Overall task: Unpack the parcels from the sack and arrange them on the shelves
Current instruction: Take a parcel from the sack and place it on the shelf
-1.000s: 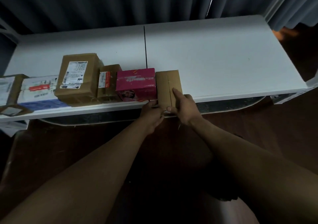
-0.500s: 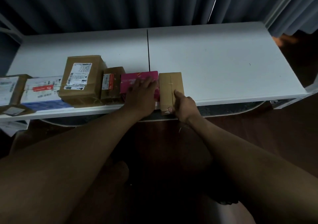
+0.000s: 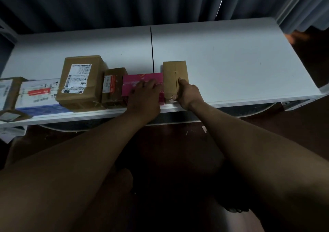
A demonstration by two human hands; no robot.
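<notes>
Dark pleated curtain [image 3: 124, 2] across the back, hanging in soft vertical folds, dim floor below

White shelf [image 3: 231, 57] spanning the view, smooth and matte, split by a thin dark seam near the middle, right half bare

Row of parcels lined along the front edge, packed side by side, likely to keep the arrangement tidy and leave room to the right

Large brown parcel [image 3: 80, 82], boxy kraft cardboard, slightly crumpled, white printed label on top, tallest in the row

White flat parcel [image 3: 38, 94] to its left, red strip and barcodes, beside a partly cut-off brown box [image 3: 10, 89] at the far left edge

Plain brown parcel [image 3: 174, 78], rightmost in the row, upright narrow box with a taped centre seam, touching the pink one

Pink parcel [image 3: 142, 84], glossy magenta carton, wedged between brown boxes

Small brown parcel [image 3: 114, 87], red and white label, squeezed between the large box and the pink one

Left hand [image 3: 144, 94] resting flat on the pink parcel, fingers spread and relaxed, seemingly steadying it

Right hand [image 3: 187, 93] gripping the near right corner of the plain brown parcel, thumb on top, fingers curled around its side, apparently nudging it flush against the pink carton

No sack in view
</notes>
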